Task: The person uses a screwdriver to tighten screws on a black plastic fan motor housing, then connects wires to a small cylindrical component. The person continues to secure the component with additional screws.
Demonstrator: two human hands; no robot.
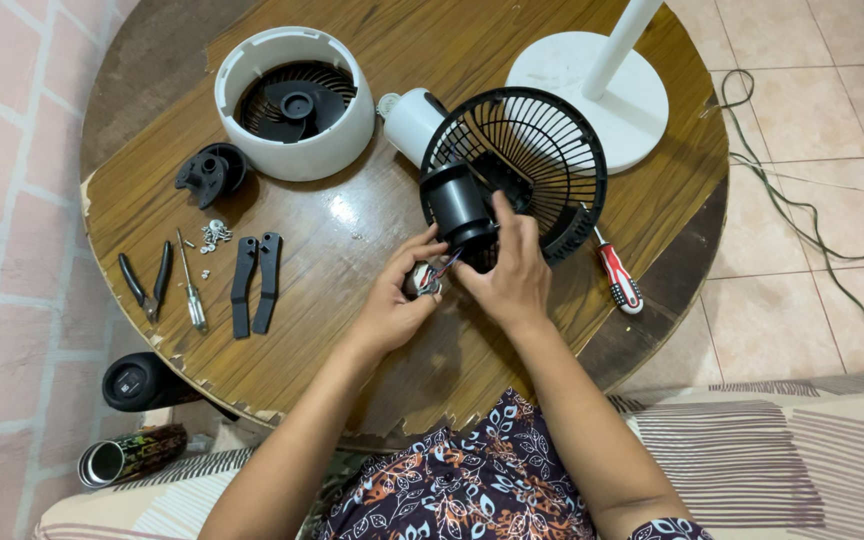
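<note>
1. Around the hands on the round wooden table (352, 240): white ribbed fan housing (295, 102), pliers (146, 283), small screwdriver (192, 295), red-handled screwdriver (618, 280), two black brackets (255, 283).
2. The black wire grille (542, 160) stands tilted at centre, in front of the white stand base (612, 90).
3. Left hand (392, 305) grips a small metal motor (422, 281) with coloured wires.
4. Right hand (512, 275) clasps the smooth black cylinder (457, 205) — fixed to the grille.

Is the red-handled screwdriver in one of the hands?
No, the red-handled screwdriver lies on the table, right of the right hand.
</note>
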